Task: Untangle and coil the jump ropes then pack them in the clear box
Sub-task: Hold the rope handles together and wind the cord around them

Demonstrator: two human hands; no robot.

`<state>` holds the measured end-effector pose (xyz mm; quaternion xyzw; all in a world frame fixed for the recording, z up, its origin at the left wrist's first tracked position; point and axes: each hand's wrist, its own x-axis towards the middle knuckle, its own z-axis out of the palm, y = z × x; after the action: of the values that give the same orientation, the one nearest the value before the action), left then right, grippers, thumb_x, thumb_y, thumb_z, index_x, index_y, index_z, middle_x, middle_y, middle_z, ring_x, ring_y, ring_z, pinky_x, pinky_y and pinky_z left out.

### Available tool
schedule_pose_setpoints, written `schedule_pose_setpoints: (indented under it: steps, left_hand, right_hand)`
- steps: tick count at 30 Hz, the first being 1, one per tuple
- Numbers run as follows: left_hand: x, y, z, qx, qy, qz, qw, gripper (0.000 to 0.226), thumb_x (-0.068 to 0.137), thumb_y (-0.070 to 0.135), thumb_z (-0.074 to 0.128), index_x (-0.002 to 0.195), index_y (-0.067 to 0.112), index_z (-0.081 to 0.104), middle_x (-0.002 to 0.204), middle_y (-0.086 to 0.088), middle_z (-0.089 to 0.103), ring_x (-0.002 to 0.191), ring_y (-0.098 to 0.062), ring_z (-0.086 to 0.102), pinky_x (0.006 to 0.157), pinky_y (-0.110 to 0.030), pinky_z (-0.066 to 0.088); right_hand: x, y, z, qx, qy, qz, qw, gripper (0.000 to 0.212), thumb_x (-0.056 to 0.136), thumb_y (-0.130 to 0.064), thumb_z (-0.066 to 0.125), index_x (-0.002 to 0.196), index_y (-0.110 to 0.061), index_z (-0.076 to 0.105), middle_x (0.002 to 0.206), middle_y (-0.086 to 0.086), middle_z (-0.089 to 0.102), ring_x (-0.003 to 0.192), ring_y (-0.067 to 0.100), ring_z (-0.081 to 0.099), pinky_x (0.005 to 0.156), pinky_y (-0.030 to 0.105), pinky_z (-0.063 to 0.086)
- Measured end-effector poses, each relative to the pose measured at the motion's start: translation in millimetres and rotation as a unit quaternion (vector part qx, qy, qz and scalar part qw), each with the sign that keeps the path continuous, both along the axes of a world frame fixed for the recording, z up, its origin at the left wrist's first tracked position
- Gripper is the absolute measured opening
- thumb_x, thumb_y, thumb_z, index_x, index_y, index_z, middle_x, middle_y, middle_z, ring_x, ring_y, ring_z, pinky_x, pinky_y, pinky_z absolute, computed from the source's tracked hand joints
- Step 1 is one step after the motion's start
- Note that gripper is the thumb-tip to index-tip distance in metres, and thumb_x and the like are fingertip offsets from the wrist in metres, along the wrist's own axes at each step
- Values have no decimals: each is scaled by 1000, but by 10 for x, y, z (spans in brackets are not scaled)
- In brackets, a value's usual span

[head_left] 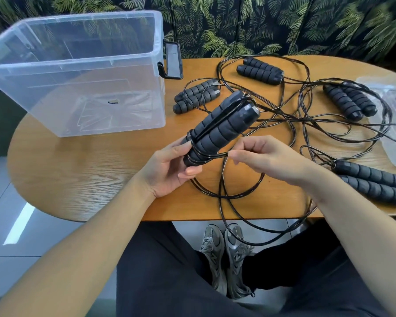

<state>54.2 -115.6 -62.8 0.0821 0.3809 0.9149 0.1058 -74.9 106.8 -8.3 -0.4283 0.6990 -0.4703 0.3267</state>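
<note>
Far left of my grip, up and away from me, the clear box (78, 72) stands upright on the wooden table (78, 179), lid off, a black latch (173, 60) on its right end; no rope inside it. My left hand (167, 170) grips the lower end of a pair of black foam handles (217, 129) held side by side, tilted up and to the right, fingers curled behind them and thumb across the front. Several turns of black cord (199, 156) are wound round the handles just above my left fingers, and one strand runs up the groove between the two handles. Just right of that, my right hand (267, 159) pinches the cord between thumb and forefinger where it leaves the wraps; below the pinch the slack falls in loose loops (226, 202) over the table's near edge toward my lap. Beyond my grip lies a second handle pair (197, 96), close to the box. Further right and farther back, a third pair (259, 70). Right again, a fourth pair (350, 101), its cords crossing the others in a tangle (306, 120). Nearest my right wrist, at the table's right edge, a fifth pair (372, 181) lies flat.
</note>
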Motion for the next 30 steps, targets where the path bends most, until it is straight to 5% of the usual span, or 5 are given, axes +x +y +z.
schedule_pose_setpoints:
  steps: [9, 12, 15, 19, 30]
  left_hand:
    - [-31, -84, 217, -46, -8, -22, 999, 41, 92, 21, 71, 125, 2, 55, 97, -18, 53, 55, -15, 58, 46, -19, 50]
    - [2, -146, 350, -107, -18, -52, 993, 44, 91, 20, 73, 129, 5, 58, 100, -17, 65, 67, -23, 70, 60, -26, 61]
    - [26, -229, 470, -176, -43, -64, 981, 56, 88, 22, 77, 138, 7, 56, 113, -21, 68, 90, -34, 74, 78, -38, 64]
    - [9, -265, 607, -270, -60, -69, 959, 67, 83, 26, 82, 141, 6, 53, 122, -24, 66, 105, -41, 69, 86, -44, 61]
    - [-70, -177, 928, -541, -67, -31, 838, 41, 91, 5, 69, 130, 15, 61, 119, -9, 70, 104, -31, 73, 78, -42, 63]
  right_hand:
    - [-183, -163, 24, 19, -22, -13, 999, 46, 78, -47, 73, 75, -3, 60, 50, 2, 41, 50, 24, 46, 63, 27, 52]
    - [-212, -183, 86, 67, 23, 26, 997, 34, 92, -15, 64, 66, -36, 72, 50, -6, 47, 52, 11, 41, 58, 26, 43]
    - [-243, -149, 212, 41, 18, 11, 999, 37, 89, 13, 56, 74, -20, 62, 70, 0, 58, 69, 14, 50, 67, 29, 43]
    - [-288, -203, 320, 86, -22, 95, 991, 7, 89, -8, 62, 84, -13, 64, 77, -8, 68, 72, 7, 62, 66, 22, 50]
    - [-314, -460, 348, 166, 37, -70, 983, 25, 77, -38, 83, 85, -15, 79, 44, -12, 42, 50, 11, 34, 53, 28, 28]
